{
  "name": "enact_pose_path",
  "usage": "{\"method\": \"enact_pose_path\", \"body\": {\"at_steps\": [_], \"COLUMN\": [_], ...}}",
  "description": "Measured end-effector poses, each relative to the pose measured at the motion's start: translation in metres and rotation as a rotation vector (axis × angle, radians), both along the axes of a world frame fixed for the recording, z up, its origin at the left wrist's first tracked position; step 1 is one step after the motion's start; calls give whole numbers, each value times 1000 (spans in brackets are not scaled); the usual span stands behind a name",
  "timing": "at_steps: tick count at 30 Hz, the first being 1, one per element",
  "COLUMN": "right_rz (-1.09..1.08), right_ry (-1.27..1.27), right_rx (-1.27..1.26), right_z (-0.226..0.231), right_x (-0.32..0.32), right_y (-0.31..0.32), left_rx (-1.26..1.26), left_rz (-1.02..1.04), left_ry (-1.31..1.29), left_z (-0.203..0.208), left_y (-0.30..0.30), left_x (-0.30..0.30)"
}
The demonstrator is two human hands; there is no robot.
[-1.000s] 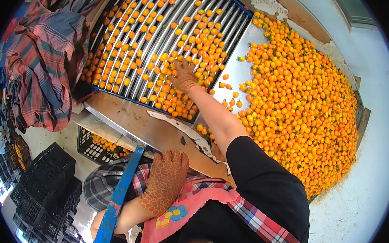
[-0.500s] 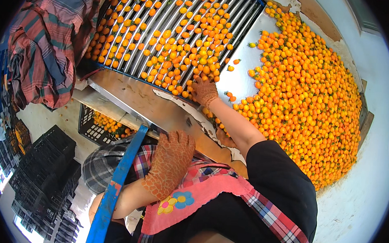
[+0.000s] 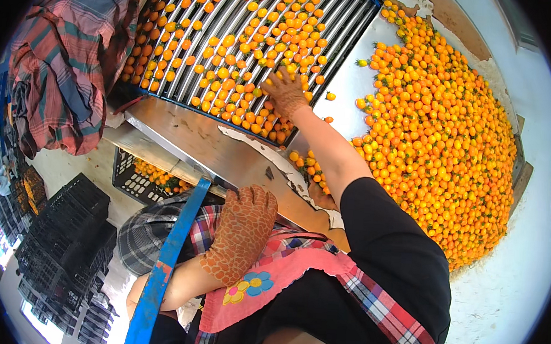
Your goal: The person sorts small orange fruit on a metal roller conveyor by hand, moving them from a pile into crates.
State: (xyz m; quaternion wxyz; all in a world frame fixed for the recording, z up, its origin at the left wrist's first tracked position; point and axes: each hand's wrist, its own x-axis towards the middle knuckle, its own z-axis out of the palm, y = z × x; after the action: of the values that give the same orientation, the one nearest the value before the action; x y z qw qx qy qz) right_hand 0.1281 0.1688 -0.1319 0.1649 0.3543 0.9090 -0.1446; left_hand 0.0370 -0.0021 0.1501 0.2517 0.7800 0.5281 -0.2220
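My right hand (image 3: 285,95), in a brown patterned glove, reaches over the metal rollers (image 3: 201,46) near their right edge. Its fingers are spread on top of small orange-yellow cherry tomatoes (image 3: 299,36), and it grasps none that I can see. Down by my chest, my left hand (image 3: 240,233) wears a matching glove. Its fingers bend over the near edge of the metal ledge (image 3: 192,135), with the fingertips hidden. Close beside that wrist slants a blue metal bar (image 3: 168,254).
A large heap of cherry tomatoes (image 3: 441,144) covers the right of the metal tray (image 3: 343,103). Below the ledge stands a black crate (image 3: 127,179) holding tomatoes. Stacked black crates (image 3: 63,241) are at lower left; a plaid cloth (image 3: 67,65) hangs at upper left.
My right hand has moved up and slightly left over the rollers, its fingers spreading. Tomatoes on the rollers have shifted somewhat. My left hand stays in place.
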Motion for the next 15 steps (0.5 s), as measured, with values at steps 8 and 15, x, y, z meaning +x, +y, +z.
{"method": "enact_pose_path", "body": {"at_steps": [8, 15], "right_rz": [-159, -160], "right_ry": [-215, 168], "right_rx": [-290, 321], "right_z": [43, 21], "right_x": [15, -61], "right_y": [38, 135], "left_rx": [130, 84], "left_rz": [50, 83], "left_ry": [-20, -38], "left_z": [1, -1], "left_y": [-2, -1], "left_x": [2, 1]}}
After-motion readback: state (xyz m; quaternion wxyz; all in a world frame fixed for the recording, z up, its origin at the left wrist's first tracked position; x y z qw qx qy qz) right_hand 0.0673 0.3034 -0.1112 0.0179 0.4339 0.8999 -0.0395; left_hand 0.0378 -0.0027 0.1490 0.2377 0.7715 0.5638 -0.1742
